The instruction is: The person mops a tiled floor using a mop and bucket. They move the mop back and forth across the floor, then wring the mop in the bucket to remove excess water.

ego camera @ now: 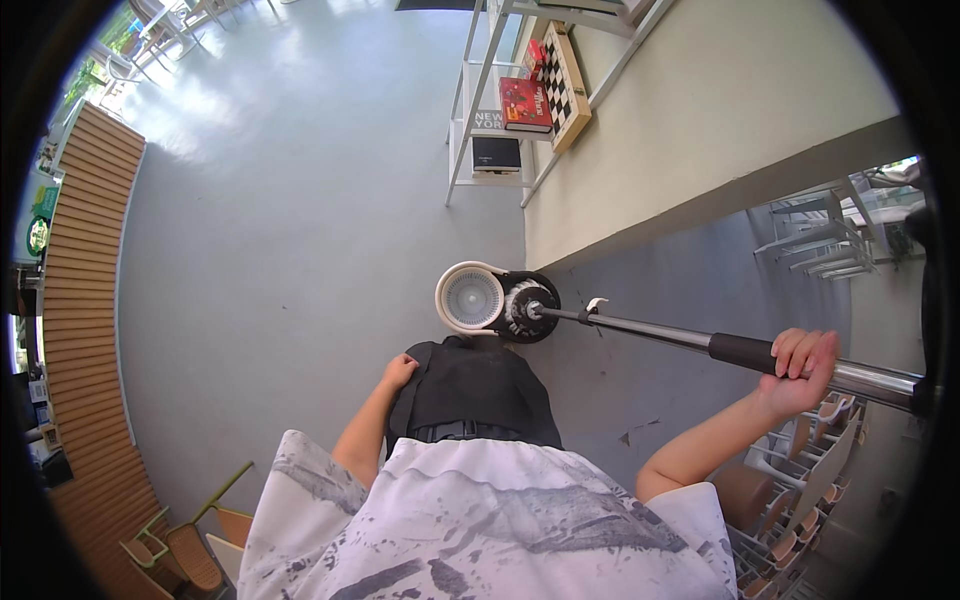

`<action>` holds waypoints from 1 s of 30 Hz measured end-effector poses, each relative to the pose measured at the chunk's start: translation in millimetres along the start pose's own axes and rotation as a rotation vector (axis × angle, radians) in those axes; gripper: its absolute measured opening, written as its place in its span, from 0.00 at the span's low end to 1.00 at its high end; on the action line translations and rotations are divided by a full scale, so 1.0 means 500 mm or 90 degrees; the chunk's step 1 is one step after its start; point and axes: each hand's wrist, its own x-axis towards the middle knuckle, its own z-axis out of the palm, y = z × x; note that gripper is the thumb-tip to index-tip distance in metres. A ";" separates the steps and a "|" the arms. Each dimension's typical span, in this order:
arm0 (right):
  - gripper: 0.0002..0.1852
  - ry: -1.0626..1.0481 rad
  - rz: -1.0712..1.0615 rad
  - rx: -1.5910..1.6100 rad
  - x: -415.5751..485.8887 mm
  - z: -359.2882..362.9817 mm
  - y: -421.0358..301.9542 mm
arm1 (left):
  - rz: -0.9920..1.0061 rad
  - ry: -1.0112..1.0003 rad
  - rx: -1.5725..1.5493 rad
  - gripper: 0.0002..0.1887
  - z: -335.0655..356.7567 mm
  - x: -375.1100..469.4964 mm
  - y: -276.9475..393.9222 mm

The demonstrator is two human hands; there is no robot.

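Observation:
My right hand [804, 369] is wrapped around the metal handle of a spin mop [660, 334], just past its black foam grip [742, 352]. The handle slants down to a round black mop head [531, 309] with pale strands, which sits in the dark compartment of a mop bucket [441, 315]. Beside it, in the light-rimmed compartment, is a white spin basket [472, 298]. The bucket stands on the floor just in front of me. My left hand [403, 369] hangs by my dark trousers [472, 382] with its fingers curled, and no object shows in it.
A white metal shelf [466, 124] holds books [525, 105] and a chessboard box [564, 86] beside a low pale wall [697, 112]. Stacked chairs [802, 487] stand at right. Chairs [193, 555] are at lower left, near a wood-slatted counter [86, 300].

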 end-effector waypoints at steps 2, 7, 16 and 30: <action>0.17 -0.051 -0.006 -0.003 -0.002 0.007 0.002 | -0.028 -0.025 -0.003 0.13 -0.007 0.004 -0.003; 0.17 -0.097 -0.024 -0.004 -0.012 0.025 0.005 | 0.007 0.002 0.034 0.13 -0.007 0.001 0.004; 0.17 -0.129 -0.063 0.048 0.017 0.069 -0.093 | 0.010 -0.018 0.049 0.14 0.000 0.003 0.002; 0.15 -0.362 -0.070 0.206 0.009 0.123 -0.135 | -0.010 -0.015 0.007 0.14 0.002 0.012 -0.009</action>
